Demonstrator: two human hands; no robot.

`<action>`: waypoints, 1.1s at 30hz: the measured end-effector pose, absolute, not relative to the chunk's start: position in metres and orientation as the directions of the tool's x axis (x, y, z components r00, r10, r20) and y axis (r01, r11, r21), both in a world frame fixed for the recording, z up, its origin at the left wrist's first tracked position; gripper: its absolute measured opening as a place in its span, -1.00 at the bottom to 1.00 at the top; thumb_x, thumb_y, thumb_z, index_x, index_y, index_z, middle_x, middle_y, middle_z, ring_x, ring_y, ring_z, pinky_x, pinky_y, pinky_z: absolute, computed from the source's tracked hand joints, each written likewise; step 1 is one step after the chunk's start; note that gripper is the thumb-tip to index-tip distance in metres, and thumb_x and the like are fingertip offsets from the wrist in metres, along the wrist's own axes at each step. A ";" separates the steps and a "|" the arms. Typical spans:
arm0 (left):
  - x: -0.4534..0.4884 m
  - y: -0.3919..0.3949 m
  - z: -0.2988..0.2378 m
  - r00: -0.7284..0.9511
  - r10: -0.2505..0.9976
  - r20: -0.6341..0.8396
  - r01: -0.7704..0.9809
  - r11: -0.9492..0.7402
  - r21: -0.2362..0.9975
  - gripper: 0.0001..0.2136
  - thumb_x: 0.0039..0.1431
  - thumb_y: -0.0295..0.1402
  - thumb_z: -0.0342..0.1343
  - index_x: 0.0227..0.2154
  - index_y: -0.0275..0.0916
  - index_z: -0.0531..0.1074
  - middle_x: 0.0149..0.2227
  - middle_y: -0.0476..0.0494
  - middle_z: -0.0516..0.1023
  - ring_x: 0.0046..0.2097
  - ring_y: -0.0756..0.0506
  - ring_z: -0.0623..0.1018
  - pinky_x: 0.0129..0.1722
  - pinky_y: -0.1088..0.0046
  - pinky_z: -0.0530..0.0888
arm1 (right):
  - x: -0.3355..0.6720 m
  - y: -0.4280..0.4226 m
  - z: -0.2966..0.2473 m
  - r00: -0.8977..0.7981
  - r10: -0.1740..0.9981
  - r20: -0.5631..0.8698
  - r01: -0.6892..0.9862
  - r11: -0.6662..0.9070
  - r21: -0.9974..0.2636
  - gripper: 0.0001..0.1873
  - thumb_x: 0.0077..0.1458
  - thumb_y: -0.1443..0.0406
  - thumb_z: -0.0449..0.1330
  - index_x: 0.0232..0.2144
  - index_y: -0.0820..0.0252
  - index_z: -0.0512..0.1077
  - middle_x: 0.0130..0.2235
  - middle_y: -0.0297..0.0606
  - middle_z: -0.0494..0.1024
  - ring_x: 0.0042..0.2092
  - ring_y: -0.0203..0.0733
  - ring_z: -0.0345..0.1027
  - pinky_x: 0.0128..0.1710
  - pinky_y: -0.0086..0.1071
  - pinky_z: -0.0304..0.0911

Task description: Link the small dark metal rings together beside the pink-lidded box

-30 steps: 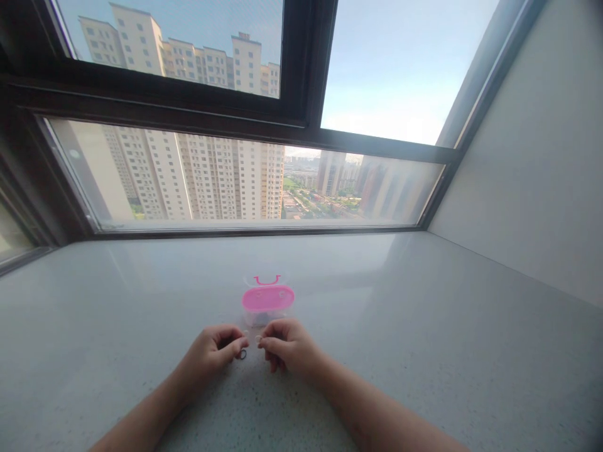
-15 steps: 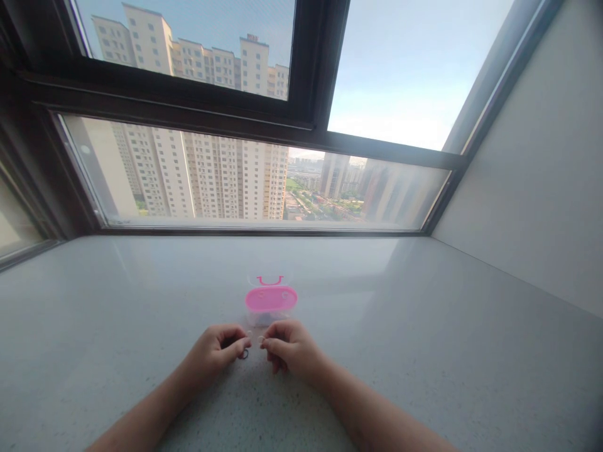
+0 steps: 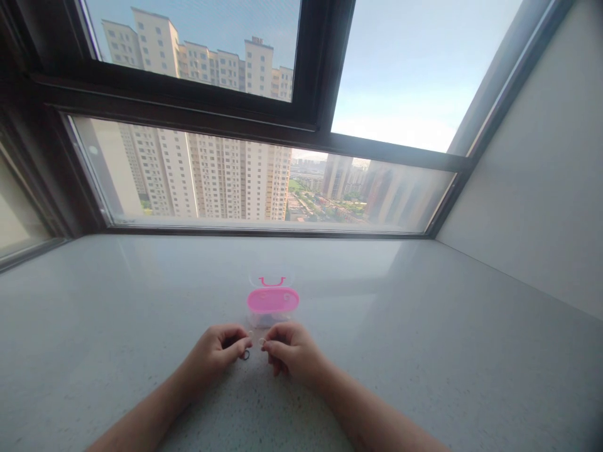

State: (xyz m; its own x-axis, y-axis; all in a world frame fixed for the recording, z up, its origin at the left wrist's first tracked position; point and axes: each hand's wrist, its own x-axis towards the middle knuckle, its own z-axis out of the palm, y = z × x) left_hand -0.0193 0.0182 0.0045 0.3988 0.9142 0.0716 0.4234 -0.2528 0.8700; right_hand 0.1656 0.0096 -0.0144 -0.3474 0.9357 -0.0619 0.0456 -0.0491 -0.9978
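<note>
My left hand (image 3: 220,346) is closed, thumb and forefinger pinching a small pale ring (image 3: 250,334). A small dark ring (image 3: 245,355) shows just under those fingertips; whether it hangs from the hand or lies on the surface I cannot tell. Opposite, a little to the right, my right hand (image 3: 296,353) pinches another small pale ring (image 3: 262,342). A narrow gap separates the two rings. Just beyond my fingers stands a clear plastic box with a pink oval lid (image 3: 273,301). Its contents are too blurred to name.
Both forearms extend over a pale speckled counter (image 3: 424,351). A pink handle (image 3: 272,282) shows behind the lid. Farther back the counter meets a dark-framed window (image 3: 264,233), and a white wall (image 3: 532,188) rises on the right.
The whole view has shifted slightly, so everything appears a little farther right. Both hands keep the same pinching pose, with the rings still apart.
</note>
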 end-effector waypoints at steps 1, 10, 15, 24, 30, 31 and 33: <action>-0.019 0.018 0.004 0.395 0.916 0.074 0.425 -0.254 0.869 -0.76 0.03 -0.28 0.01 -0.57 -0.32 0.46 -0.60 0.01 0.40 -0.48 -0.03 0.35 -0.46 0.54 0.26 | 0.166 0.010 -0.015 -0.348 0.936 -0.061 0.041 -0.050 -0.998 -0.89 -0.16 0.30 0.13 -0.55 0.27 0.34 -0.67 -0.45 0.31 -0.70 -0.42 0.14 -0.74 -0.55 -0.01; -0.019 0.016 0.005 0.379 0.923 0.062 0.435 -0.237 0.869 -0.76 0.02 -0.25 0.01 -0.58 -0.30 0.45 -0.62 0.01 0.38 -0.49 -0.04 0.34 -0.48 0.55 0.24 | 0.166 0.012 -0.018 -0.346 0.935 -0.081 0.062 -0.064 -0.996 -0.90 -0.14 0.31 0.13 -0.53 0.27 0.35 -0.66 -0.44 0.33 -0.69 -0.43 0.16 -0.73 -0.56 -0.01; -0.018 0.016 0.005 0.378 0.923 0.065 0.434 -0.239 0.869 -0.77 0.01 -0.28 0.01 -0.58 -0.31 0.45 -0.62 0.02 0.38 -0.49 -0.04 0.34 -0.48 0.54 0.24 | 0.166 0.011 -0.019 -0.351 0.934 -0.065 0.047 -0.052 -0.998 -0.91 -0.13 0.31 0.14 -0.54 0.27 0.35 -0.67 -0.45 0.30 -0.69 -0.42 0.14 -0.72 -0.54 0.02; -0.018 0.017 0.004 0.379 0.923 0.067 0.427 -0.239 0.872 -0.77 0.02 -0.29 0.02 -0.57 -0.33 0.46 -0.62 0.02 0.36 -0.50 -0.03 0.32 -0.49 0.54 0.23 | 0.165 0.010 -0.016 -0.354 0.934 -0.039 0.025 -0.033 -0.999 -0.90 -0.13 0.31 0.14 -0.55 0.27 0.33 -0.68 -0.45 0.30 -0.70 -0.43 0.12 -0.72 -0.55 0.03; -0.019 0.016 0.002 0.391 0.917 0.081 0.417 -0.255 0.872 -0.78 0.02 -0.31 0.03 -0.58 -0.34 0.44 -0.61 0.03 0.34 -0.49 -0.02 0.31 -0.48 0.54 0.22 | 0.165 0.010 -0.016 -0.361 0.932 -0.044 0.047 -0.029 -0.998 -0.88 -0.13 0.29 0.13 -0.55 0.27 0.34 -0.67 -0.44 0.31 -0.70 -0.42 0.14 -0.74 -0.56 0.01; -0.019 0.016 0.002 0.389 0.918 0.082 0.417 -0.255 0.872 -0.78 0.03 -0.30 0.02 -0.58 -0.34 0.44 -0.61 0.03 0.34 -0.49 -0.02 0.32 -0.47 0.53 0.23 | 0.165 0.010 -0.017 -0.364 0.931 -0.042 0.047 -0.027 -0.999 -0.88 -0.13 0.29 0.13 -0.54 0.27 0.34 -0.66 -0.44 0.31 -0.71 -0.42 0.14 -0.75 -0.57 0.00; -0.019 0.016 0.001 0.390 0.917 0.078 0.416 -0.251 0.874 -0.77 0.04 -0.30 0.02 -0.57 -0.35 0.44 -0.61 0.02 0.35 -0.48 -0.02 0.32 -0.47 0.53 0.23 | 0.165 0.011 -0.018 -0.366 0.930 -0.036 0.039 -0.023 -0.999 -0.89 -0.13 0.30 0.12 -0.54 0.28 0.35 -0.66 -0.44 0.32 -0.71 -0.43 0.14 -0.76 -0.58 -0.01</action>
